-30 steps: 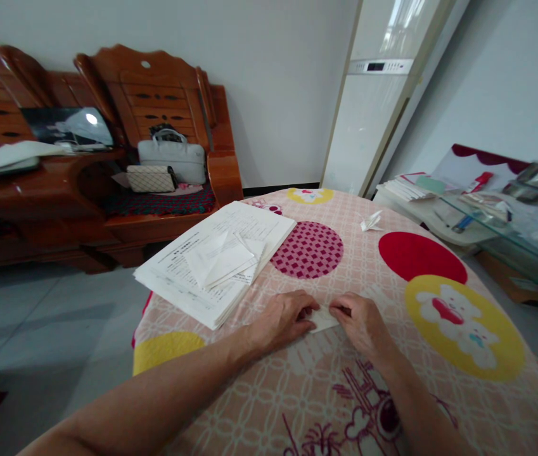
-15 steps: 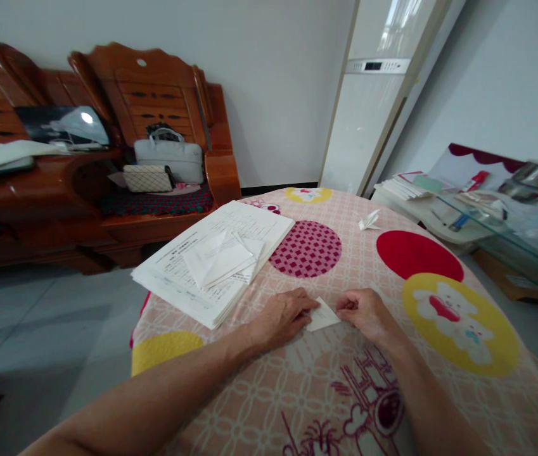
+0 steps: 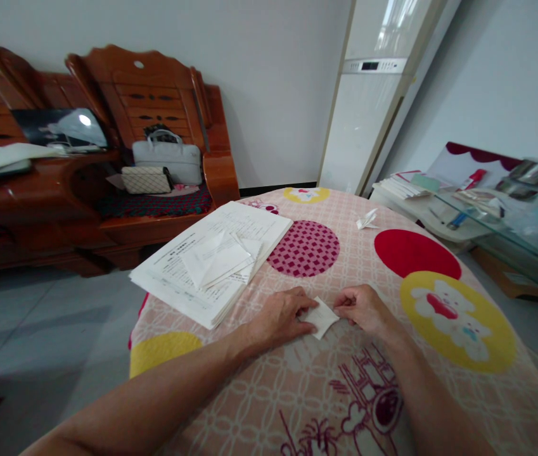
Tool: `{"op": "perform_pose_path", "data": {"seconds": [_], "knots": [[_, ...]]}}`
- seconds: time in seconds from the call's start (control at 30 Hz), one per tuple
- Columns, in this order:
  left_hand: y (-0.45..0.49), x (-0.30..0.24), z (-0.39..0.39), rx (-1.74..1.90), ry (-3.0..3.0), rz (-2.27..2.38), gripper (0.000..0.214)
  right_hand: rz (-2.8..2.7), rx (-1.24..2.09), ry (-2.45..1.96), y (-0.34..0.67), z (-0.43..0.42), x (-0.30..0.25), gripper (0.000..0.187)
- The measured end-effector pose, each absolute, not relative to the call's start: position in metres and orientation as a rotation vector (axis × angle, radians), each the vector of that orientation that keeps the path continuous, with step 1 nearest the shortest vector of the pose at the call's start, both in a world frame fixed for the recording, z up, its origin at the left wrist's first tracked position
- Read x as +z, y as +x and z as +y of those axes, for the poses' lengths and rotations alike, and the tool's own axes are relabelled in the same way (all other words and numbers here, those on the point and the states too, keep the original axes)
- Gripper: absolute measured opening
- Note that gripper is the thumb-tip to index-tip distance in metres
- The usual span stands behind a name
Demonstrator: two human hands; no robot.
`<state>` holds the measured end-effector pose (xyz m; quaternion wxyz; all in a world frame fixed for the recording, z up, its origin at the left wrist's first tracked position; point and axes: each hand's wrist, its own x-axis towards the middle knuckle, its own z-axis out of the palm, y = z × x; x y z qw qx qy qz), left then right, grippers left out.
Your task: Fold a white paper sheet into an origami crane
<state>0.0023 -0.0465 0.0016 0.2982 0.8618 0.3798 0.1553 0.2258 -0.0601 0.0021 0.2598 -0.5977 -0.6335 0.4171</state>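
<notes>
A small folded white paper (image 3: 322, 315) lies on the patterned pink tablecloth (image 3: 345, 392) between my two hands. My left hand (image 3: 278, 316) rests on the cloth with its fingertips pressed on the paper's left edge. My right hand (image 3: 362, 307) has its fingers curled, pinching the paper's right corner. Both forearms reach in from the bottom of the view.
A stack of printed sheets (image 3: 211, 259) with folded white papers on top lies at the table's left. A small folded paper figure (image 3: 366, 220) sits at the far side. Wooden bench with bags (image 3: 164, 161) behind left, tall white appliance (image 3: 368, 120) behind, glass shelf with clutter (image 3: 478, 202) right.
The paper has been turned from a flat strip under both hands to a diamond shape showing between them. My hands have drawn slightly apart.
</notes>
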Motion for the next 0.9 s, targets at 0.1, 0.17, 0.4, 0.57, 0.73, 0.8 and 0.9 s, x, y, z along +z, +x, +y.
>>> {"op": "perform_pose_path", "data": {"seconds": [0.1,0.17,0.4,0.57,0.73,0.8,0.9], "knots": [[0.002,0.002,-0.047,0.401,2.298,1.028,0.045,-1.728,1.165,-1.604,0.228,-0.057,0.002,0.005],[0.002,0.001,-0.047,0.401,2.294,1.039,0.047,-1.748,1.212,-1.605,0.230,-0.056,0.003,0.005],[0.002,-0.003,-0.047,0.438,2.278,1.030,0.048,-1.759,1.211,-1.591,0.231,-0.054,0.001,0.010],[0.000,-0.006,-0.046,0.509,2.174,1.041,0.041,-1.856,1.089,-1.493,0.219,-0.062,0.002,0.009],[-0.004,-0.013,-0.044,0.584,2.113,1.034,0.037,-1.997,0.809,-1.440,0.214,-0.070,0.002,0.011],[-0.005,-0.014,-0.043,0.608,2.106,1.017,0.036,-2.023,0.721,-1.417,0.214,-0.074,0.000,0.014],[-0.006,-0.014,-0.043,0.639,2.075,1.018,0.028,-2.042,0.659,-1.393,0.212,-0.077,-0.004,0.015]]}}
